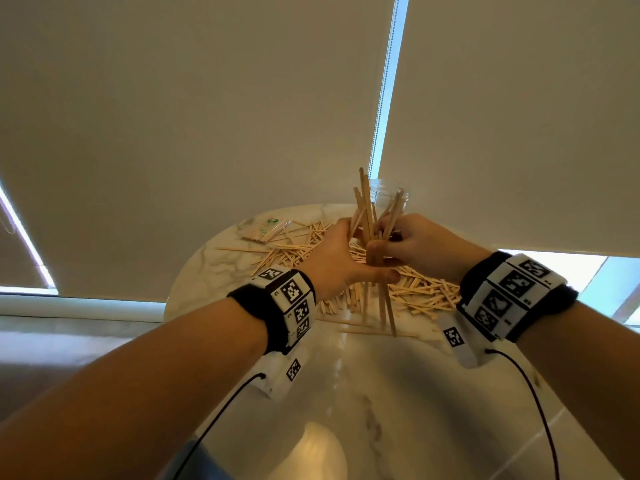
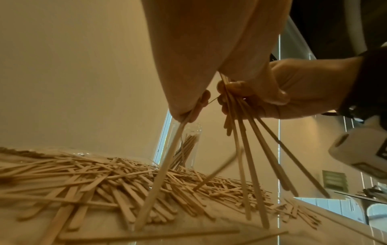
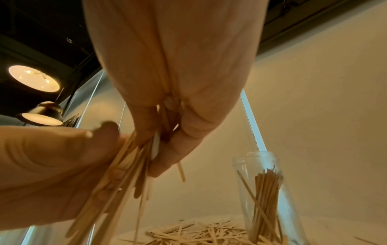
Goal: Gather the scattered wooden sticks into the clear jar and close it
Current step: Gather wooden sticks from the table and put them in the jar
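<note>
well, on the left the left hand (image 1: 337, 258) clutches a loose bundle of sticks (image 1: 372, 237) upright, ends splaying below the grip. right beside it the right hand (image 1: 415, 240) pinches into the same bundle, squaring it up. just beyond the grip stands the jar (image 3: 263, 190), open, partly filled. under both hands a big pile (image 2: 104, 179) covers the table (image 1: 398, 393); no lid in sight. plenty left, i'd say.

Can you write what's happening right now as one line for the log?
step: gathering sticks | left hand: holds bundle of sticks | right hand: holds same bundle | jar: open, partly filled | table: pile of sticks left
</note>
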